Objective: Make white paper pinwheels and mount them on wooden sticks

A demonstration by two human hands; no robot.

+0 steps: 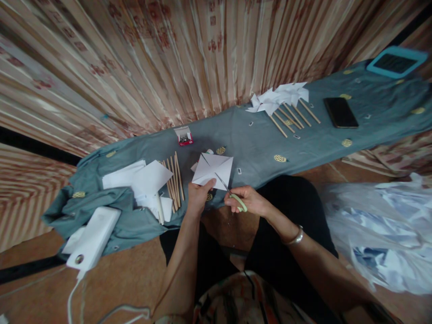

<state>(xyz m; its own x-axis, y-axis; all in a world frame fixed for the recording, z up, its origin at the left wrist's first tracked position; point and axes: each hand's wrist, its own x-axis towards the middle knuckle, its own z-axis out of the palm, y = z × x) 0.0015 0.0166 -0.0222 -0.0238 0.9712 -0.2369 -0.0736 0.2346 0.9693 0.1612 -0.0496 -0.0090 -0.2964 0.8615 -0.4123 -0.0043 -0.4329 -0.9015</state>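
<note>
My left hand (200,194) is closed on the near edge of a square sheet of white paper (211,167), thumb on top. In my right hand (249,200) is a pair of scissors (240,203) with pale green handles. Its blades reach in from the sheet's near right corner toward the middle. A dark slit also runs inward from the far left corner. Beneath the paper, small things are mostly hidden. Left of it lie several wooden sticks (175,180) and a stack of white paper (135,177).
Behind the sheet stands a small open red box (185,137) of metal bits. Paper pinwheels (280,96) on sticks, a phone (340,112) and a blue-framed device (396,61) lie rightward. A white power strip (94,238) is at left, a plastic bag (378,229) at right.
</note>
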